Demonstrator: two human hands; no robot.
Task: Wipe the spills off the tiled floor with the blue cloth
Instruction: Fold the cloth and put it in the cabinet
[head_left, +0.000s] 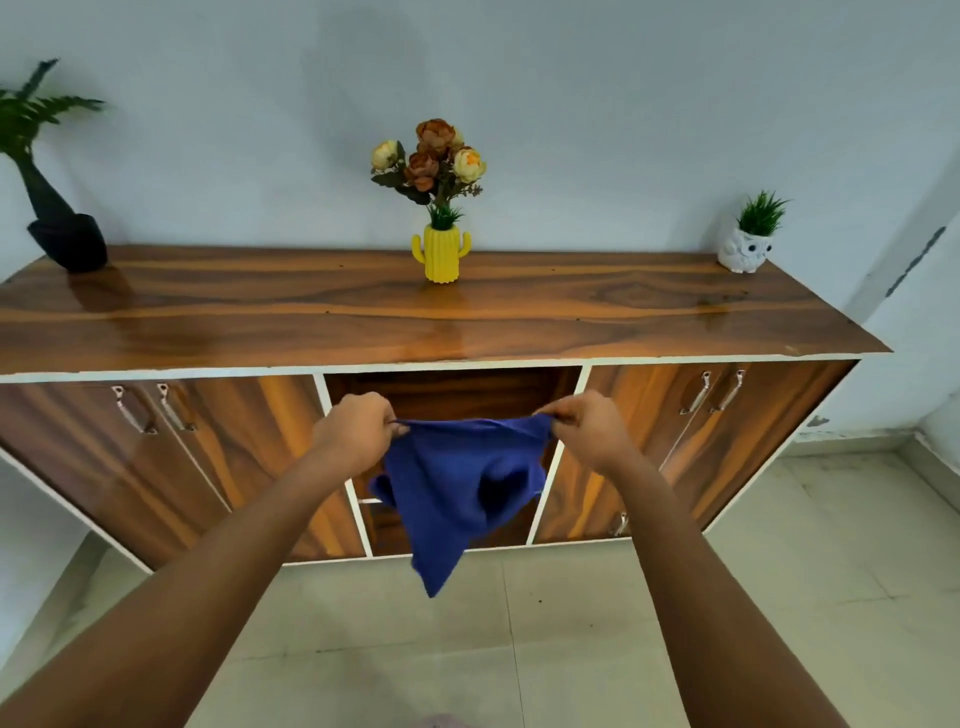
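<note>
Left hand (357, 427), right hand (586, 427) pinch blue cloth (457, 493); no legible writing.

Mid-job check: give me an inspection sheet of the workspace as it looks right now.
Surface: tiled floor pale, a few small dark specks; no clear spill seen.
Job's things: blue cloth held up in the air, hanging off the floor.
Clutter: nothing seen on the floor.
Grippers: left hand and right hand each pinch a top corner of the cloth.
Cables: nothing seen.
Surroundings: wooden cabinet against the wall, carrying a yellow cactus vase, an owl planter and a black potted plant.
</note>
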